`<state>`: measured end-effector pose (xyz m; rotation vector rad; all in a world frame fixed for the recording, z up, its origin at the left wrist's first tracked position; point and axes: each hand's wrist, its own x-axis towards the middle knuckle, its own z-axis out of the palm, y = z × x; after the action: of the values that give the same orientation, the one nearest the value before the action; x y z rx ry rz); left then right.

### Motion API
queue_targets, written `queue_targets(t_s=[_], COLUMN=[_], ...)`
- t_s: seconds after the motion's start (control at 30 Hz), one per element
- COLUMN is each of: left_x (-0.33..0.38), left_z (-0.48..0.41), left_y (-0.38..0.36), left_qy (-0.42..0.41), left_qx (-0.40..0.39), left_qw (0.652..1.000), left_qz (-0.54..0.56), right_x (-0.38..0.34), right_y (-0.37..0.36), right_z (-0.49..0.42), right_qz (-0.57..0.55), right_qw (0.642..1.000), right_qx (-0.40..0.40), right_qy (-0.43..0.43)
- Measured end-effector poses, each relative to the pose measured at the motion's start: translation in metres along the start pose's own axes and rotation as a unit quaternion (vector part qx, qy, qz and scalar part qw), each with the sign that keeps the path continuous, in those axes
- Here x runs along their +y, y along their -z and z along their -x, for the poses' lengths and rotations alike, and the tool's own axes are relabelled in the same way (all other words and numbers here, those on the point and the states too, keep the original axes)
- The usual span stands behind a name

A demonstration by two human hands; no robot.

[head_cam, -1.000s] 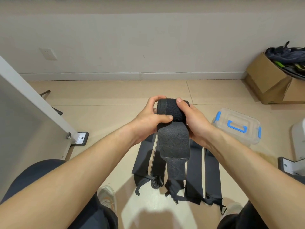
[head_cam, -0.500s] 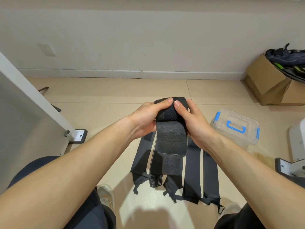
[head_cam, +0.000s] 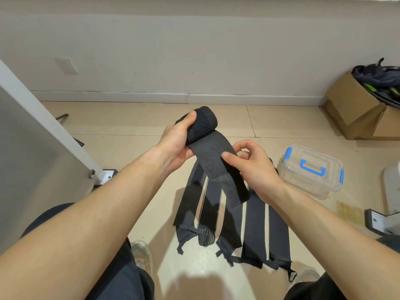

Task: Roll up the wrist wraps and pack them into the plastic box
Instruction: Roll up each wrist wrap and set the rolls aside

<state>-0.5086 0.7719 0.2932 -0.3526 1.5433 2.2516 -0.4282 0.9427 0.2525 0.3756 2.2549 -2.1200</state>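
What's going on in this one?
A person is rolling up a black wrist wrap in mid-air. The left hand grips the rolled end, and the right hand pinches the loose strip just below it; the tail hangs unrolled. Several flat wraps lie side by side on the floor below. The plastic box sits on the floor to the right with its lid on.

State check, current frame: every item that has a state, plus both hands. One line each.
held wrist wrap: partly rolled, tail hanging loose
left hand: grips the rolled end
right hand: pinches the loose tail
floor wraps: unrolled, flat, side by side
plastic box: lid on, on the floor
cardboard box: open, dark items inside
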Motion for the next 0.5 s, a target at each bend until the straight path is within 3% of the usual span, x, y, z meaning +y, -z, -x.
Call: queue_targets(t_s=[0.23,0.37,0.5], left_x=[0.005,0.004,0.000], left_z=[-0.007,-0.014,-0.018], left_y=[0.006,0.009,0.010], left_qy=[-0.018,-0.038,-0.069], left_qx=[0.023,0.035,0.051], left_qw=[1.000,0.998,0.994], left_qz=[0.002,-0.032,-0.065], right_x=[-0.002,-0.006,-0.016], right_y=[0.001,0.002,0.002], right_z=[0.004,0.006,0.005], right_qz=[0.054,0.171,0.128], right_qw=[0.998,0.984,0.989], right_qx=[-0.001,0.028,0.045], right_qy=[-0.045,-0.045,-0.062])
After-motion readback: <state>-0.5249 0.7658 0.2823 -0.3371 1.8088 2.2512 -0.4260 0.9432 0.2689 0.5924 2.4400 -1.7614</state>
